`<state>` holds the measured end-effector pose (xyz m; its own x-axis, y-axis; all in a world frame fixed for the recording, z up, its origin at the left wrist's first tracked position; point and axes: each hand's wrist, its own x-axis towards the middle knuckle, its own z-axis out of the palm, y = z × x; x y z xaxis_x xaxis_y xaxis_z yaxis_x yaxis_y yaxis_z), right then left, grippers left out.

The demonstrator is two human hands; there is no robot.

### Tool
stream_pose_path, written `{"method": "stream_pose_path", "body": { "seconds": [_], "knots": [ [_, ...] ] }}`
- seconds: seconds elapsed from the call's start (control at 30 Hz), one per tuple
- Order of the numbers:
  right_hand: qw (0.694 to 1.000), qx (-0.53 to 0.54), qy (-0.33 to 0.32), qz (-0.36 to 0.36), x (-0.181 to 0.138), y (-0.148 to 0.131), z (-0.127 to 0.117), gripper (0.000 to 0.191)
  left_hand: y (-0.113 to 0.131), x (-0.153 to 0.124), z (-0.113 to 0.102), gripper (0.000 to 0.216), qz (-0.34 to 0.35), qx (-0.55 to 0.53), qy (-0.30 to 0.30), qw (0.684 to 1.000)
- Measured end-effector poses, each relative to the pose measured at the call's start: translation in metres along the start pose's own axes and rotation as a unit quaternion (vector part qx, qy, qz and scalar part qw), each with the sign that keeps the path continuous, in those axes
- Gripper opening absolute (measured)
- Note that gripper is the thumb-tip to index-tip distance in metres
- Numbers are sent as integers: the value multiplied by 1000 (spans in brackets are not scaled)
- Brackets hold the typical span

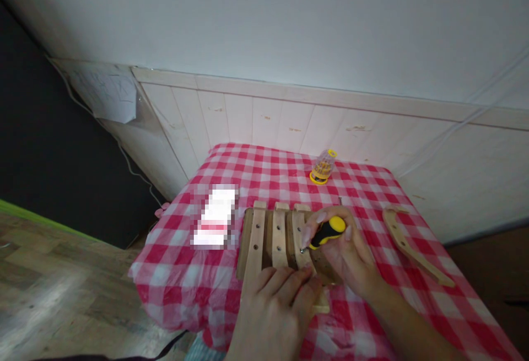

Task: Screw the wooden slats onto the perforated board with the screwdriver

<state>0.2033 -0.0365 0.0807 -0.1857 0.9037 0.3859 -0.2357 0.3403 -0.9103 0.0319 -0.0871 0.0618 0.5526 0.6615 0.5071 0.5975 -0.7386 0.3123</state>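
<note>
A wooden rack [268,240] lies on the table: a board with three curved wooden strips across it, each showing dark screw heads. My left hand [281,300] is on the near end of the strips, its fingers bent over the wood and bearing on it. Gripped in my right hand [351,251] is a short screwdriver [328,232] with a yellow and black handle. It slants down to the left, its tip at the lower screw [302,251] of the right-hand strip. My left palm and wrist hide the rack's near left part.
A red-and-white checked cloth [165,278] covers the table, which stands against a panelled wall [264,118]. A loose curved wooden strip [413,251] lies at right. Behind are a clear bit holder [323,168] with a yellow base and a screw [340,201]. A pixelated white rectangle [219,206] lies left.
</note>
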Motion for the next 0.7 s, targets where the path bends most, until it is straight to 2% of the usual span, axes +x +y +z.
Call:
{"method": "stream_pose_path", "body": {
  "seconds": [0.1, 0.23, 0.37, 0.43, 0.5, 0.7],
  "knots": [
    [999, -27, -14, -28, -2, -2, -3, 22, -1, 0, 0, 18, 2, 5, -11, 1000],
    [999, -3, -23, -43, -3, -1, -3, 17, 0, 2, -2, 15, 0, -4, 17, 1000],
    [999, 23, 25, 8, -1, 1, 0, 32, 1, 3, -4, 15, -1, -3, 10, 1000],
    [997, 34, 51, 46, 0, 2, 1, 47, 0, 2, -4, 16, 2, 6, 1, 1000],
    [996, 43, 56, 61, 1, 2, 1, 53, 0, 2, -3, 15, 5, 9, 3, 1000],
    [1000, 16, 9, 7, 4, 0, -5, 27, 1, 2, -1, 13, 3, -1, 17, 1000]
  ]
}}
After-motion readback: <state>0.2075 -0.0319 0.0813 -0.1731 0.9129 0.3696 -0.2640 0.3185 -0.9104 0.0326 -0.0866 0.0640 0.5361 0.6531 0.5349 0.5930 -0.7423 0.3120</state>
